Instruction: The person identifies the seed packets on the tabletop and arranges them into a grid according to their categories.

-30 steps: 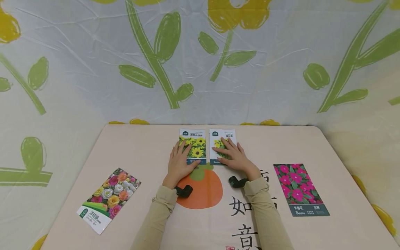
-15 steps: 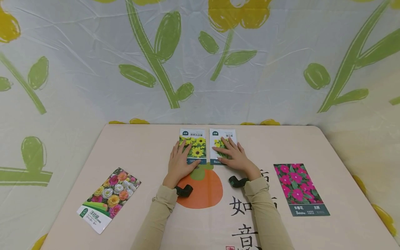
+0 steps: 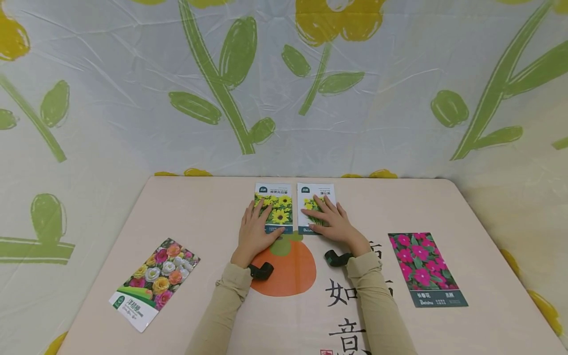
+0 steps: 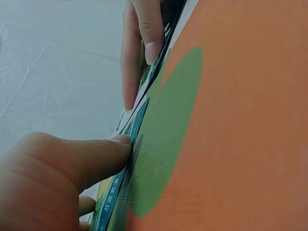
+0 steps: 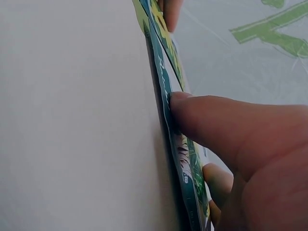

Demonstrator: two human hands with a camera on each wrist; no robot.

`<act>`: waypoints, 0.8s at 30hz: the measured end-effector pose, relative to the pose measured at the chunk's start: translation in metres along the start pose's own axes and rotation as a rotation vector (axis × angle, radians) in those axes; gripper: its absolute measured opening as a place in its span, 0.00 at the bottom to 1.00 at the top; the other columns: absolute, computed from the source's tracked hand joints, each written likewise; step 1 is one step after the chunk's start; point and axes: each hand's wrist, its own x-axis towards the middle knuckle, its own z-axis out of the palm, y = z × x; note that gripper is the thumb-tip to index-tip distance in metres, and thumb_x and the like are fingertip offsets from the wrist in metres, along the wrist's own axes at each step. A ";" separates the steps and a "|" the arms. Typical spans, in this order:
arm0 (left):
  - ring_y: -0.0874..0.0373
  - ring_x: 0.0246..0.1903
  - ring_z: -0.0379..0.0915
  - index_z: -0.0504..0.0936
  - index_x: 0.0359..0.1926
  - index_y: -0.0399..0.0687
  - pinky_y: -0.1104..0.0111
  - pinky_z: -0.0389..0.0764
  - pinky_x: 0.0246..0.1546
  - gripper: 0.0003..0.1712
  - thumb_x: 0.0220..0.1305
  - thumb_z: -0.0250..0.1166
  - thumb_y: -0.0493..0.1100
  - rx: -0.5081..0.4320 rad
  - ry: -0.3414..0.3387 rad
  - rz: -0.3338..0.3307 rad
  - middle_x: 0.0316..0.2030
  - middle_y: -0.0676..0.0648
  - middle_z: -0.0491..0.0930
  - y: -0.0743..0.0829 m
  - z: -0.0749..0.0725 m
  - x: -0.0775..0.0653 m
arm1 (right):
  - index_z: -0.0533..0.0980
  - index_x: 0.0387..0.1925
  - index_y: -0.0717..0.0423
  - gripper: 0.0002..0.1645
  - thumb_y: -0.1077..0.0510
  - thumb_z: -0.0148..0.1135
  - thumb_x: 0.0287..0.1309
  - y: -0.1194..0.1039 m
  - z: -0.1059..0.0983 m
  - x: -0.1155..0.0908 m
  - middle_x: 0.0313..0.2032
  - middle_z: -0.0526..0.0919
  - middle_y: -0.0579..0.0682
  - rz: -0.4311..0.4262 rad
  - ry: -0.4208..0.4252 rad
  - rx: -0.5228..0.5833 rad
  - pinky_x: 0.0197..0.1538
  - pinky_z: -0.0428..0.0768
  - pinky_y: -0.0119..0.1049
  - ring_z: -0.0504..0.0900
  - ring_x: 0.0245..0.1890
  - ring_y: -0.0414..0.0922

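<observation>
Two flower seed packets lie flat and side by side near the far edge of the table, a narrow gap between them in the head view. My left hand [image 3: 255,234] rests with spread fingers on the left packet of yellow sunflower-like blooms [image 3: 281,203]. On the white-topped packet with yellow flowers [image 3: 316,189], my right hand [image 3: 334,223] lies spread, covering much of its picture. In the left wrist view the left thumb [image 4: 103,156] touches the packet's dark lower band. The right thumb [image 5: 211,113] presses the other packet's lower band in the right wrist view.
A packet of mixed pink, white and orange flowers [image 3: 155,281] lies slanted at the left. To the right is a magenta flower packet [image 3: 423,266]. The pale tablecloth [image 3: 186,217] bears an orange print and black characters. A flower-patterned curtain [image 3: 377,113] hangs behind.
</observation>
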 end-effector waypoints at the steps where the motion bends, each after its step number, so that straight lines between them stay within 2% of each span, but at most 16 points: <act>1: 0.38 0.75 0.39 0.67 0.72 0.47 0.42 0.49 0.71 0.45 0.61 0.64 0.66 0.000 -0.001 -0.001 0.75 0.40 0.53 0.000 0.000 0.000 | 0.73 0.67 0.46 0.28 0.49 0.59 0.67 0.000 0.000 0.000 0.75 0.52 0.63 -0.006 0.004 0.003 0.70 0.38 0.68 0.42 0.75 0.66; 24: 0.38 0.75 0.39 0.68 0.72 0.46 0.42 0.49 0.71 0.45 0.61 0.64 0.66 -0.009 0.004 -0.002 0.75 0.40 0.53 -0.001 0.000 0.000 | 0.73 0.67 0.47 0.28 0.50 0.60 0.67 -0.002 -0.001 0.000 0.76 0.52 0.62 0.008 0.002 -0.011 0.70 0.39 0.68 0.43 0.75 0.66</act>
